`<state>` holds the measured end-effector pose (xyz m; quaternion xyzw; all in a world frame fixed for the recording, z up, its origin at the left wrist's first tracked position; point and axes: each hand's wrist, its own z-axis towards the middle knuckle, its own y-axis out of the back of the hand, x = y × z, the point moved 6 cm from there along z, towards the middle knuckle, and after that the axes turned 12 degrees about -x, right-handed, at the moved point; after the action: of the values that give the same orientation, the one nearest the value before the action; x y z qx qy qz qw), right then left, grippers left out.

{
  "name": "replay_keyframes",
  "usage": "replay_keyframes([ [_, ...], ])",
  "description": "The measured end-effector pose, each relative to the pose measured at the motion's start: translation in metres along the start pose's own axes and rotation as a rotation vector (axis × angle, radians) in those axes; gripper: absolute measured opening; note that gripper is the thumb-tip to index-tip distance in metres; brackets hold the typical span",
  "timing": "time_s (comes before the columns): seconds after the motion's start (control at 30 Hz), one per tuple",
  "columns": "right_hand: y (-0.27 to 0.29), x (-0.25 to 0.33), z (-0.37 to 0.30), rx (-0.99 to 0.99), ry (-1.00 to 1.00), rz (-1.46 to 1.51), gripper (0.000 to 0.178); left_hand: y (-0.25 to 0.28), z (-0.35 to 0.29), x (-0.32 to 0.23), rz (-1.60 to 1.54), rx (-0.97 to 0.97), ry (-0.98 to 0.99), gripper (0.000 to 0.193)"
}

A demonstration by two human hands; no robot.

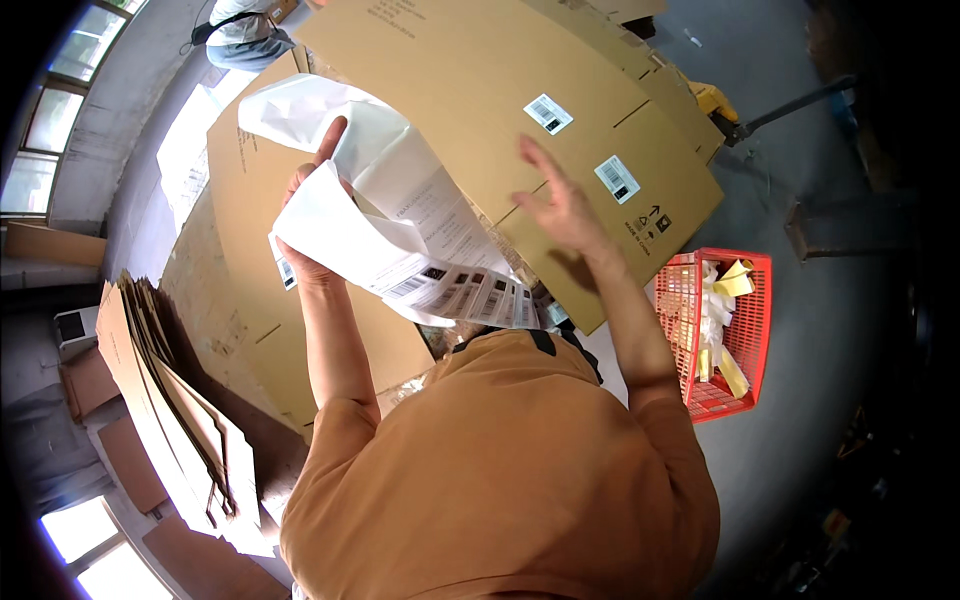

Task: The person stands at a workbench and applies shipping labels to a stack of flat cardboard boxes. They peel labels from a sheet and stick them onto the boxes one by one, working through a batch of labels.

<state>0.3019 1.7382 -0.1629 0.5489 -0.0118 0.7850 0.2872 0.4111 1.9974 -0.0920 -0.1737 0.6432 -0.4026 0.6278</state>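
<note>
1. The strip (390, 165) is a long band of thin white paper, held up above the brown boards, in front of the person's chest.
2. It loops and curls loosely: the far part bends over in a broad, wrinkled fold, while the near part sweeps down toward the lower right.
3. Much of the surface facing up is plain white and bright with light. Inside the loop, fine grey lines of print run across the paper.
4. Near its lower end, a row of printed labels shows barcodes and small dark blocks, squeezed together by the curve.
5. The left hand (312, 270) grips the strip at its left side, one finger extended upward along the paper; part of the grip is hidden behind the fold.
6. The right hand (565, 210) is spread, thumb apart from the fingers, over the board (480, 100) to the right of the strip; it is slightly blurred, and I cannot tell whether it touches the board.
7. This board is flat, creased and brown, with two white stickers (617, 179) bearing barcodes, and dark printed symbols near one corner.
8. To the right stands a red basket (757, 330) holding white and yellow scraps (733, 375); at the left leans a stack of cardboard (150, 370).
</note>
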Motion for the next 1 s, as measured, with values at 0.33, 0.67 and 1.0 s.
replay_keyframes([
  [0.33, -0.043, 0.049, 0.025, 0.263, -0.251, 0.516, 0.027, 0.016, 0.004, 0.007, 0.143, 0.035, 0.073, 0.017],
  [0.67, -0.009, 0.018, 0.032, 0.28, -0.396, 0.45, 0.02, 0.006, -0.03, 0.052, 0.578, 0.364, 0.336, 0.02],
  [1.0, 0.009, -0.002, 0.044, 0.281, -0.441, 0.451, 0.016, -0.017, -0.022, 0.083, 1.128, 0.598, -0.161, 0.023],
])
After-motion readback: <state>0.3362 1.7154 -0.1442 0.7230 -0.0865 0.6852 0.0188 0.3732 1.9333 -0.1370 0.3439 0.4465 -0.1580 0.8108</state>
